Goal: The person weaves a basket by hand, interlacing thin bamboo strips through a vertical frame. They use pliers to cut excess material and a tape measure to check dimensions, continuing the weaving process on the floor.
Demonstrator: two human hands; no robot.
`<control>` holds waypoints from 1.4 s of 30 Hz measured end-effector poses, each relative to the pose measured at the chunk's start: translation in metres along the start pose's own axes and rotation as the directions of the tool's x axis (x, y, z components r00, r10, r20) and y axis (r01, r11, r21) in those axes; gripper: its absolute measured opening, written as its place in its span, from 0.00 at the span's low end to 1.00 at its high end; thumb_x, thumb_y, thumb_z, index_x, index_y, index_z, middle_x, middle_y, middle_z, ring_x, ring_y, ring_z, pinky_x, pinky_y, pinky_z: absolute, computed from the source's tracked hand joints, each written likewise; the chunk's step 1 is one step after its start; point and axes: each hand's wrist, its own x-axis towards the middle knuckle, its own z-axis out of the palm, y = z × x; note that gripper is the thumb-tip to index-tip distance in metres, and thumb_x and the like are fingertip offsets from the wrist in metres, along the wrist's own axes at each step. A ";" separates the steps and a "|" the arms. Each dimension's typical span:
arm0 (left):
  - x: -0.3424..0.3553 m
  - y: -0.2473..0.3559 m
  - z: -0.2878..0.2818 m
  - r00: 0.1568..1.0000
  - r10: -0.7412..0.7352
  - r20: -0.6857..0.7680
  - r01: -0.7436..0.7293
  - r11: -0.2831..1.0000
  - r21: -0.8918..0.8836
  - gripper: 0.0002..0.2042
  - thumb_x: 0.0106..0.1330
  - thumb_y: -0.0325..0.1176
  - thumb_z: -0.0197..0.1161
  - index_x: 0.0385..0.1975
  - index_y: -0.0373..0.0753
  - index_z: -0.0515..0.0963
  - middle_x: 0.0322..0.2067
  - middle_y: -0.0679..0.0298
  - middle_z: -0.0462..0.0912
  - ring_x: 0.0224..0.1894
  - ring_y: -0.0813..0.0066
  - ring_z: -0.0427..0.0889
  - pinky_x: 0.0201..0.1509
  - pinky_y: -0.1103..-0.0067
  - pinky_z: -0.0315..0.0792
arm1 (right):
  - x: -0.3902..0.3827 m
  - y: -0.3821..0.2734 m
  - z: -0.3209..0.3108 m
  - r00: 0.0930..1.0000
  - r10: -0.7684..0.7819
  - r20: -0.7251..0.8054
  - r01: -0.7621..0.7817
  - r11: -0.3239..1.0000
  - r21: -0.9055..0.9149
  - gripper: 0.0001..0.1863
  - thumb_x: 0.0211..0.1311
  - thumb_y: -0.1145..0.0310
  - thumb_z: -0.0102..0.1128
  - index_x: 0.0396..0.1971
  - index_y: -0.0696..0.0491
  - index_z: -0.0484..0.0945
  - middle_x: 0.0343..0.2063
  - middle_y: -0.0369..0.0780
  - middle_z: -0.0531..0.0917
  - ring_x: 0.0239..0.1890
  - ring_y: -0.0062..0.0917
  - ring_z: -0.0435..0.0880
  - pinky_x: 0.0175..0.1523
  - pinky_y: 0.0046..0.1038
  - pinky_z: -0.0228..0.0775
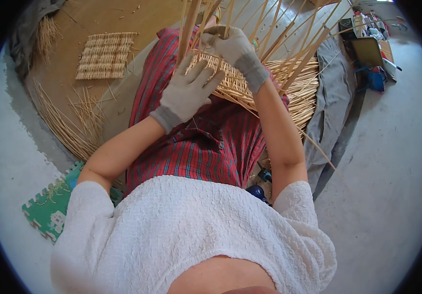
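A partly woven wicker panel (235,81) lies across my lap, with thin upright rods (269,29) and flat wooden stakes (189,32) standing up from it. My left hand (187,94), in a pale glove with a grey cuff, rests on the weave's left part, fingers stretched and spread. At the far side, my right hand (234,48), gloved alike, has its fingers curled and pinched at a thin wicker rod among the uprights. Its fingertips are partly hidden by the stakes.
A finished-looking woven square (105,56) lies at the far left, near loose wicker rods (66,120). A bundle of rods (301,90) and grey cloth (326,112) lie to my right. A green foam mat (49,206) is at lower left; a blue container (375,81) stands far right.
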 end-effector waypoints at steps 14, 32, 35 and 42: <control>0.002 0.014 0.035 0.974 -0.040 0.221 0.100 0.959 -0.266 0.14 0.69 0.35 0.58 0.53 0.48 0.82 0.43 0.64 0.84 0.46 0.63 0.84 0.51 0.67 0.74 | -0.213 0.060 0.072 0.852 0.484 0.199 -0.396 0.349 0.849 0.22 0.77 0.51 0.61 0.50 0.58 0.80 0.32 0.41 0.87 0.27 0.24 0.86 0.30 0.23 0.78; 0.000 0.023 0.050 0.952 -0.150 0.268 0.208 0.957 -0.201 0.36 0.68 0.29 0.61 0.77 0.53 0.59 0.43 0.61 0.86 0.45 0.62 0.86 0.51 0.68 0.77 | -0.060 -0.035 -0.041 0.937 -0.132 -0.324 -0.098 0.792 -0.603 0.31 0.66 0.71 0.59 0.70 0.45 0.68 0.53 0.49 0.86 0.57 0.42 0.86 0.62 0.39 0.78; -0.002 0.028 0.054 0.949 -0.148 0.280 0.174 0.982 -0.068 0.33 0.72 0.27 0.52 0.79 0.48 0.57 0.40 0.64 0.82 0.44 0.65 0.85 0.52 0.68 0.76 | -0.008 -0.010 -0.052 0.976 -0.146 -0.160 -0.016 0.688 -0.726 0.31 0.66 0.69 0.60 0.70 0.46 0.69 0.55 0.51 0.85 0.57 0.47 0.84 0.63 0.41 0.76; -0.004 0.027 0.053 0.971 -0.092 0.221 0.094 0.996 -0.002 0.34 0.72 0.29 0.53 0.80 0.49 0.56 0.46 0.59 0.81 0.50 0.65 0.83 0.54 0.67 0.74 | 0.000 0.014 -0.022 0.890 -0.329 -0.315 -0.099 0.534 -0.839 0.40 0.57 0.58 0.70 0.72 0.41 0.68 0.47 0.46 0.88 0.52 0.51 0.85 0.66 0.49 0.71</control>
